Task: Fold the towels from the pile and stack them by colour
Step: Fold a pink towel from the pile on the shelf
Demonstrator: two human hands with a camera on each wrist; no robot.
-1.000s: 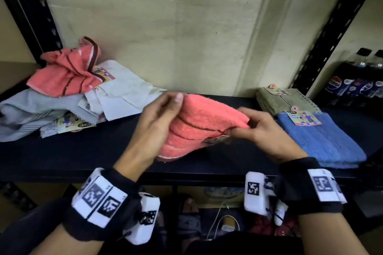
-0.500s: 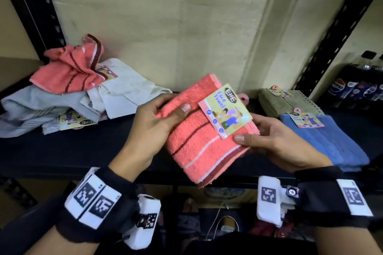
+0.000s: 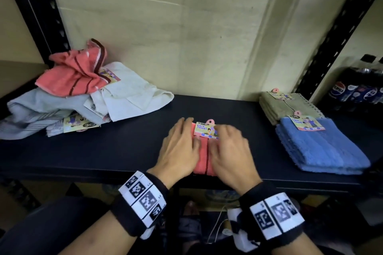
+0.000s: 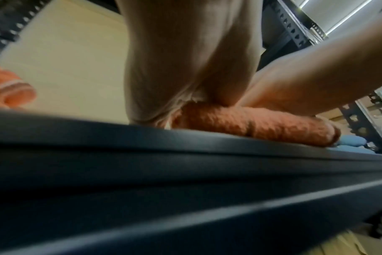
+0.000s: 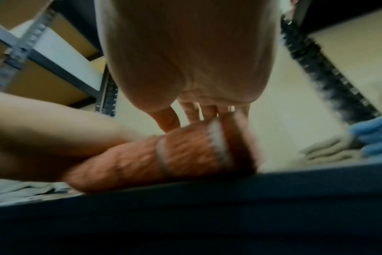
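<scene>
Right under my palms lies the folded coral towel (image 3: 204, 156), flat on the dark shelf (image 3: 124, 151) near its front edge. My left hand (image 3: 180, 147) and my right hand (image 3: 230, 151) both rest on it with fingers stretched out — pressing, not gripping, so neither holds anything. Between my hands a dark stripe of the towel shows, and its paper tag (image 3: 206, 128) sits just past my fingertips. From the wrist views the fold looks thick and tidy, so I judge this one folded and set down as the start of a coral stack.

Off to the right of my right hand, well apart, a folded blue towel (image 3: 319, 145) lies done, and just behind it a folded olive towel (image 3: 288, 105).

Far off to the left of my left hand sits the pile (image 3: 68, 97) — a crumpled coral towel (image 3: 72, 76) on top, a white one (image 3: 132, 91) and pale grey ones (image 3: 37, 107) beneath. Those are left to fold, so I reckon I am under halfway.
</scene>
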